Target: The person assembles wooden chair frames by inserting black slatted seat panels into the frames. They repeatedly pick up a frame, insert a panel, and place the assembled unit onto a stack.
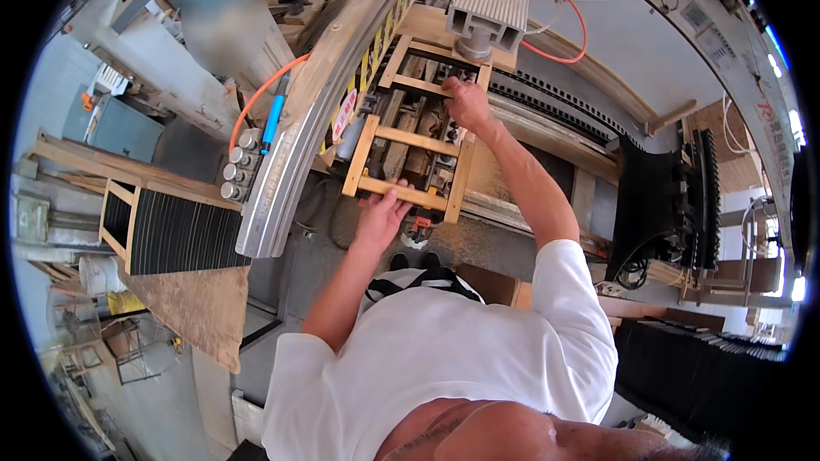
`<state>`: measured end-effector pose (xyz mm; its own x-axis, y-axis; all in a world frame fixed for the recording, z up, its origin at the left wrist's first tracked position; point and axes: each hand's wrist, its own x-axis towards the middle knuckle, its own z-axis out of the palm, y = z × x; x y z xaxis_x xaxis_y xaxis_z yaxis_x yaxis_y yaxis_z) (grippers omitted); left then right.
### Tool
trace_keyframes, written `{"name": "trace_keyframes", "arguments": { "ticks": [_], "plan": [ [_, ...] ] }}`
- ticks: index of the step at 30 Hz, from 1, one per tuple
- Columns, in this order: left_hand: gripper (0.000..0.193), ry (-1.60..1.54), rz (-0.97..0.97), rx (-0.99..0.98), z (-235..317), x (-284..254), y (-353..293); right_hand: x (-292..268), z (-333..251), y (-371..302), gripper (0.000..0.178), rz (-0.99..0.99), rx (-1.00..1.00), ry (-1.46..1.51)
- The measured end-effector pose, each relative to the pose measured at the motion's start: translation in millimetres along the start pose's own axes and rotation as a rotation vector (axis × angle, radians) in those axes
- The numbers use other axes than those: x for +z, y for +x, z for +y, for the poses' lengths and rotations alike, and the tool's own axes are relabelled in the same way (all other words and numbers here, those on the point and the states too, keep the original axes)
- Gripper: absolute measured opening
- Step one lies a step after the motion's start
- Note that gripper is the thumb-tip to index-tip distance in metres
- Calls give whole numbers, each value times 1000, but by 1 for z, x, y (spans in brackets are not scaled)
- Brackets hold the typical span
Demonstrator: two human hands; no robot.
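A pale wooden frame (416, 140) with long side rails and several crossbars lies across the machine in front of me. My left hand (382, 219) holds its nearest crossbar, with the fingertips over the bar and the palm below. Farther up, my right hand (468, 106) is closed around a crossbar close to the right side rail. Its thumb and part of the fingers are hidden. A round clamp head (474, 44) under a ribbed metal beam (489, 2) stands over the frame's far right end.
A long metal rail (282, 179) runs along the left, with an orange hose (254, 105) and a blue cylinder (273, 119). Stacked dark frames (184, 230) rest on a board at left. To the right are a black bellows cover (651, 209) and a toothed track (555, 102).
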<state>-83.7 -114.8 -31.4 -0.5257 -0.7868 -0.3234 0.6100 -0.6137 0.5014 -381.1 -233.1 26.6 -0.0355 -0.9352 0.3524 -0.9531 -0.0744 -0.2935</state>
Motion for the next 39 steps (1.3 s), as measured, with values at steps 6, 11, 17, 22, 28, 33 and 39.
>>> {"name": "trace_keyframes", "arguments": {
  "ticks": [6, 11, 17, 22, 28, 33, 39],
  "plan": [
    [27, -36, 85, 36, -9, -10, -84, 3, -3, 12, 30, -87, 56, 110],
    [26, -20, 141, 80, -18, -4, -125, 9, -15, 24, 32, -113, 23, 110],
    [25, -20, 229, 102, -24, -2, -152, 16, -10, 30, 50, -173, -65, 41],
    [25, -23, 285, 140, -33, -8, -171, 22, -9, 35, 55, -170, -104, 21],
    [23, -10, 316, 124, -41, -14, -175, 26, -8, 33, 48, -125, -89, 91],
    [25, 11, 381, 132, -35, -27, -188, 5, -13, 35, 42, -233, -39, 92],
    [26, 32, 400, 190, -29, -38, -209, 11, -4, 37, 41, -239, -15, 122]
  ]
}}
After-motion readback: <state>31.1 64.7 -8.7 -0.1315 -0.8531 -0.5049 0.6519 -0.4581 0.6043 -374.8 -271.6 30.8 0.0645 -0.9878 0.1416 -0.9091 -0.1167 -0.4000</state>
